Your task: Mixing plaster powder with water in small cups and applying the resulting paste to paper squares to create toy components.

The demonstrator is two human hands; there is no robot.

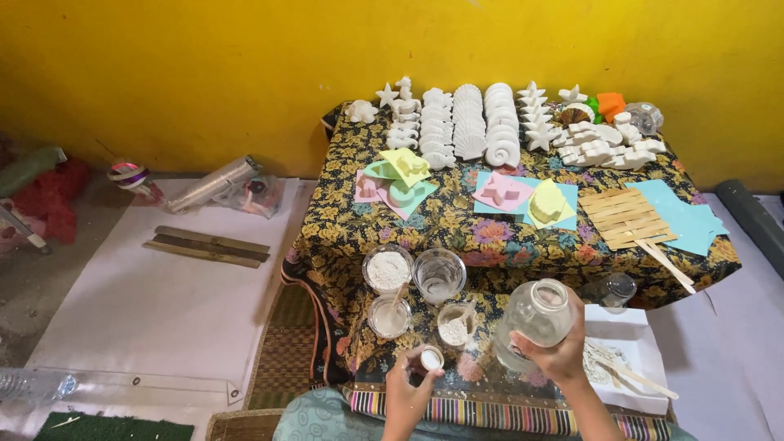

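Observation:
My right hand (557, 353) grips a clear glass jar (535, 320) with a cloudy inside, tilted over the near edge of the low table. My left hand (406, 389) holds a small round white lid (431, 358) between thumb and fingers, just left of the jar. In front of my hands stand a clear cup of white powder (387, 269), an empty clear cup (439, 275), a small cup of white liquid (389, 317) and a small pouring cup with powder (454, 327).
The table wears a floral cloth (457, 229). Rows of white plaster shell and star shapes (478, 122) fill its far side, with coloured moulds on paper (404, 181), wooden sticks (625, 216) and blue sheets (686, 220). A white tray (633, 343) sits right; wooden slats (208, 245) lie on the white floor sheet.

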